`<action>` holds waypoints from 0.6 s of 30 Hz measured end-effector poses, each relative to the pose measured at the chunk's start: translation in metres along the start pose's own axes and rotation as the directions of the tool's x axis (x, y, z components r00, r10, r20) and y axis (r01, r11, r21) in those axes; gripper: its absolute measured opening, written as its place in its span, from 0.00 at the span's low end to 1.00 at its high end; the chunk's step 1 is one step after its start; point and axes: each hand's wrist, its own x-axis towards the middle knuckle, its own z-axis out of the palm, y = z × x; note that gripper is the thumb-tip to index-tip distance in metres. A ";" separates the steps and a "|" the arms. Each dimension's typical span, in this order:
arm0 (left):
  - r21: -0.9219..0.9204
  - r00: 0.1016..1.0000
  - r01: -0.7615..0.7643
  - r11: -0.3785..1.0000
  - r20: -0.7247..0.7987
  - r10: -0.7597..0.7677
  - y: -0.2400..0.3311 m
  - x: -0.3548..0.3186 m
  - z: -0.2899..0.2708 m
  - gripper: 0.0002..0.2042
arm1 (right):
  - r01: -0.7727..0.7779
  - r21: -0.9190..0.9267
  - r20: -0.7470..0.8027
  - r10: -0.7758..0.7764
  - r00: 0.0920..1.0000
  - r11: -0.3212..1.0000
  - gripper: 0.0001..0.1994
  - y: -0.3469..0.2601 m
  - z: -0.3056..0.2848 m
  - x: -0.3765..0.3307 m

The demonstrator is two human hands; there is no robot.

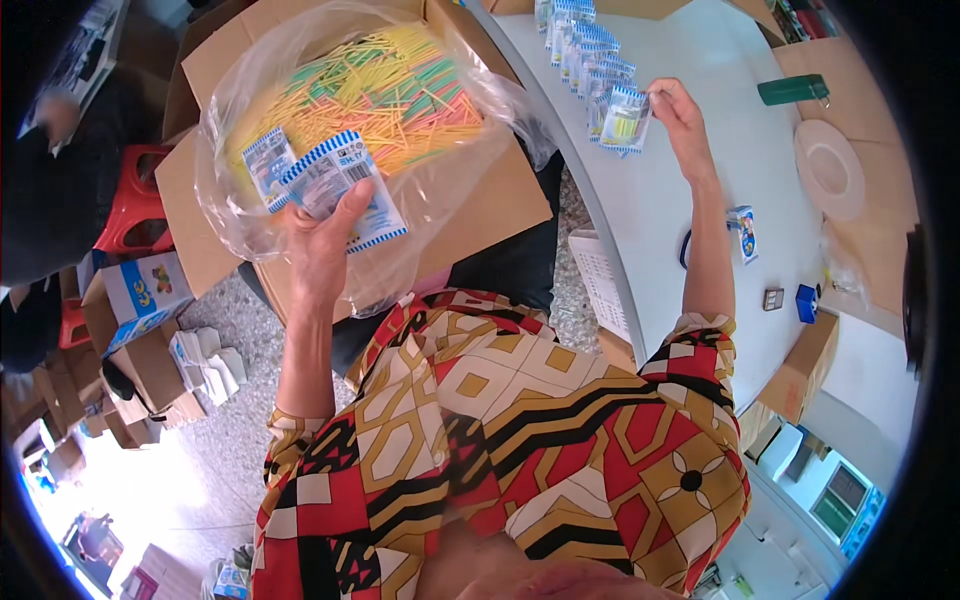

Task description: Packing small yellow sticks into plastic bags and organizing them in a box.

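My left hand (325, 235) is closed on blue-and-white printed plastic packets (330, 178), its thumb pressed across the front one. Another such packet (268, 165) sticks out just left of them; whether the same fingers hold it is hidden. Below these lies an open cardboard box (490, 205) lined with a clear plastic bag (225, 110), heaped with thin yellow, orange, pink and green sticks (400, 90). Over the white table, my right hand (680, 115) pinches the upper corner of a packet with yellow-green sticks (626, 118) inside. Behind that packet, an overlapping row of similar packets (585, 50) runs away across the table.
On the table (650, 210) are a green case (793, 90), a round off-white lid-like disc (830, 168), a small blue-and-white packet (743, 233) and a blue object (807, 303). To the left are a red stool (135, 205), another person (50, 200) and cardboard boxes (130, 340).
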 end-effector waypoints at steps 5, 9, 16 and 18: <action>0.003 1.000 0.015 1.000 -0.003 -0.015 0.002 0.000 0.005 0.10 | -0.074 -0.042 -0.007 0.074 0.997 0.996 0.04 0.042 -0.006 0.002; -0.022 1.000 -0.007 1.000 -0.031 0.006 0.007 0.001 0.004 0.11 | 0.079 -0.297 -0.103 -0.114 0.988 0.952 0.08 0.034 0.003 0.015; -0.038 1.000 -0.026 0.999 -0.018 0.025 0.006 0.002 0.005 0.11 | 0.140 -0.202 -0.116 -0.165 0.979 0.969 0.12 -0.058 0.074 0.020; 0.018 0.998 -0.068 0.998 -0.012 0.068 0.006 0.000 0.003 0.10 | 0.189 -0.098 0.065 -0.183 0.981 0.977 0.12 -0.095 0.113 0.018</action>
